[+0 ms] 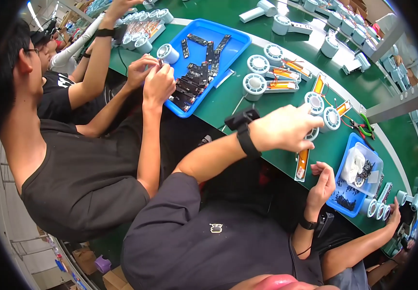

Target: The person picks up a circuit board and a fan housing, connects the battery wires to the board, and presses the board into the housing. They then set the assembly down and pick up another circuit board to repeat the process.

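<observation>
Left fingers (314, 121) partly hide round grey housing (312, 135) (grip unclear).

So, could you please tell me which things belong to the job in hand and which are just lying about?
Likely the job:
- grey round-headed unit at the left hand
- similar units alongside

Apparently lying about:
- purple object
- cardboard box
</observation>
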Tool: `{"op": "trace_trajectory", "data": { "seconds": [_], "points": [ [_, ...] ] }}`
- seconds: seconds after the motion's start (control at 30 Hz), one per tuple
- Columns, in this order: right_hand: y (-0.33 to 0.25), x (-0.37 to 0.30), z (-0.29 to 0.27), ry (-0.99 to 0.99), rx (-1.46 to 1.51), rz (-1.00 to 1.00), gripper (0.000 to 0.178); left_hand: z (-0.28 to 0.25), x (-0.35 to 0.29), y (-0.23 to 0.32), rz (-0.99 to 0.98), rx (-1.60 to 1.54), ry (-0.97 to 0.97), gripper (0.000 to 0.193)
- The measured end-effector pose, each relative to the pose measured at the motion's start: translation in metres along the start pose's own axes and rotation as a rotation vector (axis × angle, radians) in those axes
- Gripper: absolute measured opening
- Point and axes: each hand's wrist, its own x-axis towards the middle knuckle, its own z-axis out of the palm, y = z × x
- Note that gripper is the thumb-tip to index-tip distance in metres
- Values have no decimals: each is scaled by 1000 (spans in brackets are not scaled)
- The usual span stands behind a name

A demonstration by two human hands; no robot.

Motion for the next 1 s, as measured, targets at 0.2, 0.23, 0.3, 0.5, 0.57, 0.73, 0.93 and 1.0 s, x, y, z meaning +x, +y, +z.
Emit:
{"op": "trace_trajectory", "data": {
  "seconds": [0.2,0.23,0.3,0.5,0.57,0.73,0.93,1.0],
  "points": [
    [-3,-5,-1,-4,-83,10,39,19,-21,-2,-59,-52,221,46],
    [-3,-4,-2,4,-102,13,39,12,-21,-9,-63,-39,219,46],
    [-6,-6,-2,14,-89,30,39,-19,-31,-15,-149,-15,398,35],
    [-16,-6,-4,-57,-76,47,36,-100,-92,-97,-1086,642,516,33],
    [-16,-3,-2,-63,-74,65,35,-105,-94,-123,-1097,604,460,34],
    [-21,0,-7,-114,-54,56,28,-105,-112,-147,-1056,387,527,37],
    [-16,7,-6,-126,-61,52,18,-104,-106,-112,-887,450,687,30],
    [-17,3,-7,-142,-63,64,19,-91,-84,-66,-870,230,702,26]
  ]
}}
